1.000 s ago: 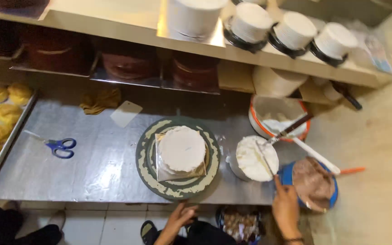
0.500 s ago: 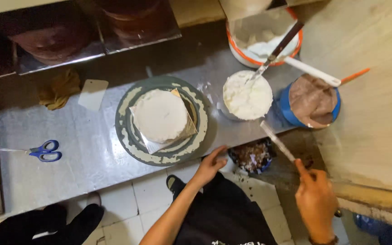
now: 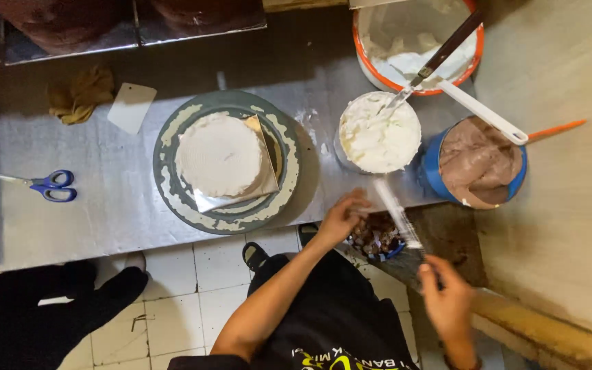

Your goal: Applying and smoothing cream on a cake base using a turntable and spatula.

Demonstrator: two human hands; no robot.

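Observation:
My right hand [image 3: 447, 301] grips the handle of a long palette knife [image 3: 396, 212], its cream-smeared blade pointing up toward a bowl of white cream [image 3: 379, 131]. My left hand [image 3: 342, 218] sits at the counter's front edge with its fingers against the blade. A white frosted cake [image 3: 219, 155] rests on a square board on a grey turntable [image 3: 173, 183], left of both hands. A small blue bowl of dark pieces [image 3: 377, 240] lies below my left hand.
An orange-rimmed tub of white cream [image 3: 416, 48] holds a knife and a white spatula. A blue tub of chocolate cream [image 3: 477, 164] stands at right. Blue scissors [image 3: 46, 185], a white scraper [image 3: 131, 106] and a brown cloth [image 3: 80, 92] lie on the steel counter [image 3: 90, 219]. Another person's dark clothing [image 3: 35, 315] is bottom left.
The view has tilted further down and closer. My left hand has moved right from the turntable's edge to the blade of the palette knife, which my right hand has kept holding.

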